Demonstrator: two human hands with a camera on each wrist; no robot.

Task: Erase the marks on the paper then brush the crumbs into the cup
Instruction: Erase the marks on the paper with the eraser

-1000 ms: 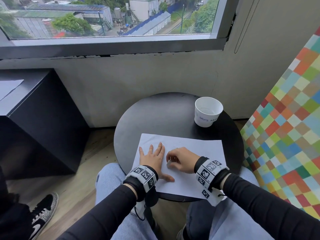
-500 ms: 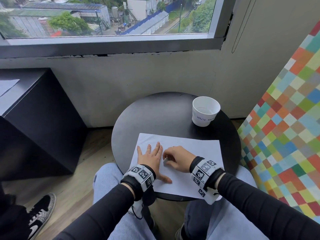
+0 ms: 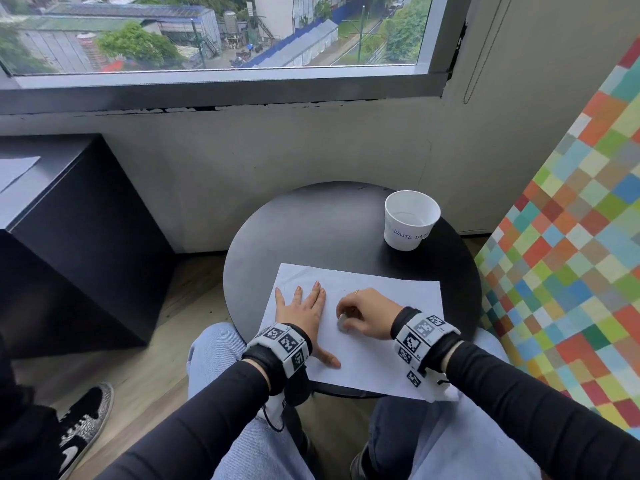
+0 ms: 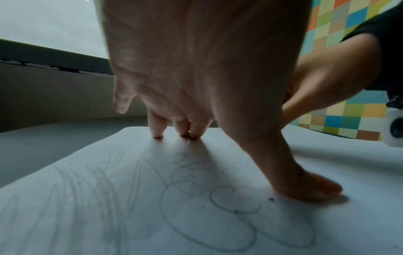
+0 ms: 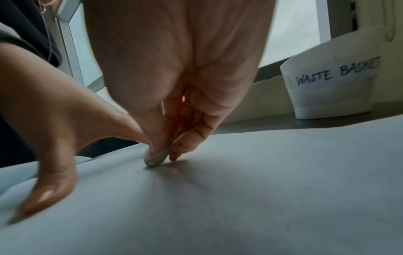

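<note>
Daylight from a wide window (image 3: 214, 32) falls on a grey wall, with a black cabinet (image 3: 79, 237) to the left and a panel of coloured squares (image 3: 568, 271) to the right. Below the sill stands a round black table (image 3: 311, 230), close against the seated person's knees in pale jeans. Across the near half of the table lies the white sheet of paper (image 3: 391, 292), its near edge hanging a little past the rim. Under the left palm, the left wrist view shows grey pencil marks (image 4: 196, 207) on the paper: loops and long scribbled strokes.

At the far right of the table, well apart from the paper, the white paper cup (image 3: 410, 220) stands upright, lettered "WASTE BASKET" on its side.

On the left part of the sheet the left hand (image 3: 304, 313) presses flat, fingers straight and spread, thumb stretched out toward the near edge. Just beside it the right hand (image 3: 367, 313) has its fingers curled, thumb and fingertips pinching a small grey-white eraser (image 5: 156, 157) whose lower end touches the paper. Both wrists wear bands with black-and-white square markers. At the lower left, on the wooden floor, sits a black-and-white sneaker (image 3: 83, 431).
</note>
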